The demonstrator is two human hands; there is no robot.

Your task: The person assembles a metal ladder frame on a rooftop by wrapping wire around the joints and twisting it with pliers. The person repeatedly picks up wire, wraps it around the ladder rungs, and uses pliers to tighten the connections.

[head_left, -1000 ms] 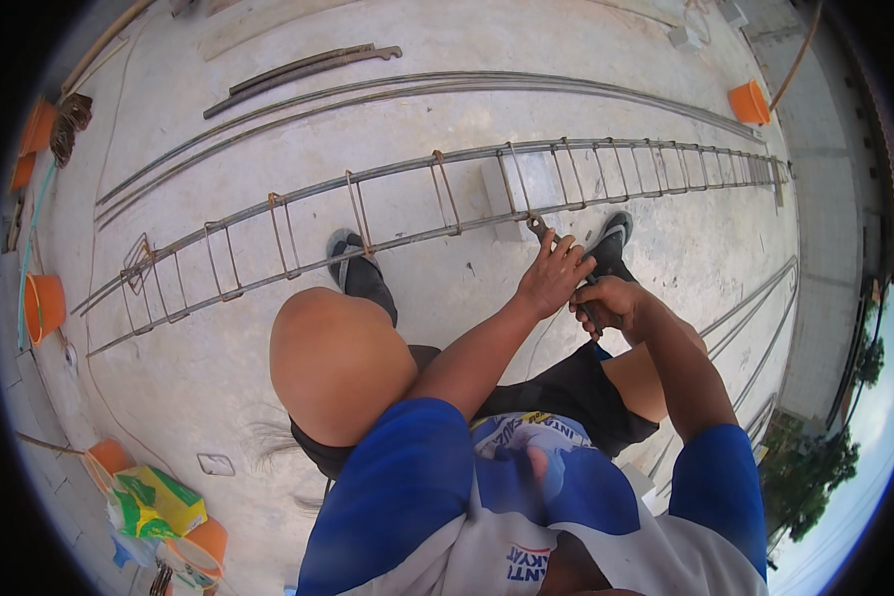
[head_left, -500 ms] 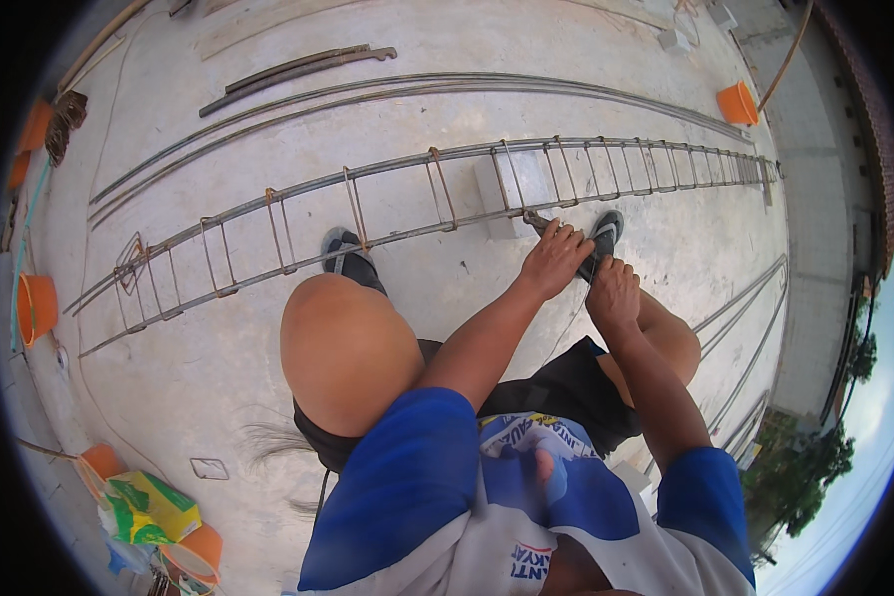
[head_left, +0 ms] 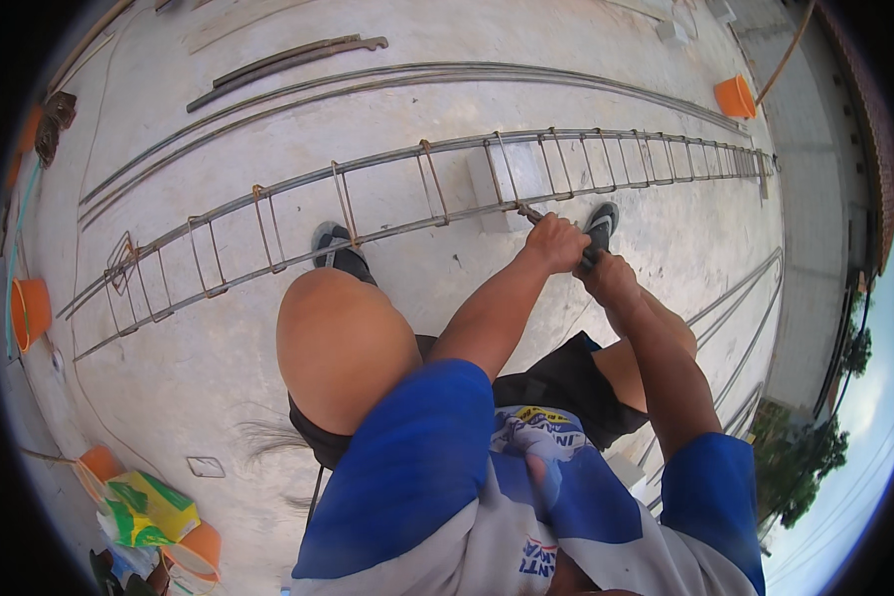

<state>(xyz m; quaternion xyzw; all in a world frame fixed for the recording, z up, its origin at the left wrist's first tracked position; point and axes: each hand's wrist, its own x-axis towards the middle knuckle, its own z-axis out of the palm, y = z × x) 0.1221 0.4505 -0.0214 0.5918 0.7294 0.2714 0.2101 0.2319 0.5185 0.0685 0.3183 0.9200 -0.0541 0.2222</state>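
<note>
Dark tool (head_left: 531, 213), clasped in both hands between the knees, is pointing its head up-left at the near rod of the rebar frame (head_left: 397, 230); its long axis is running diagonally, with the tail end down-right toward the body. Whether the head is touching the rod or just sitting beside it, cannot tell. Left hand (head_left: 556, 243) is gripping the tool behind its head, fingers curling pressed together in a fist; right hand (head_left: 612, 281) is wrapping the tail end, fingers folding over it — tips mostly hidden. Frame is stretching lower left to upper right, bowing with the lens, and is lying across a pale block (head_left: 526, 174) near the tool head. Edges: near rod is bordering the work ahead, right foot (head_left: 600, 223) is standing just beside the hands, left foot (head_left: 340, 248) is sitting well apart at the same rod. Concrete floor (head_left: 209, 397) is extending on both sides of the frame, long loose rods (head_left: 447, 67) are curving beyond it, and the grey wall (head_left: 815, 308) is bounding the right. Writing: shirt (head_left: 507, 487), blue and white, is showing coloured lettering and a printed picture; yellow-green bag (head_left: 154, 509) is lying lower left, its print too small to tell.
</note>
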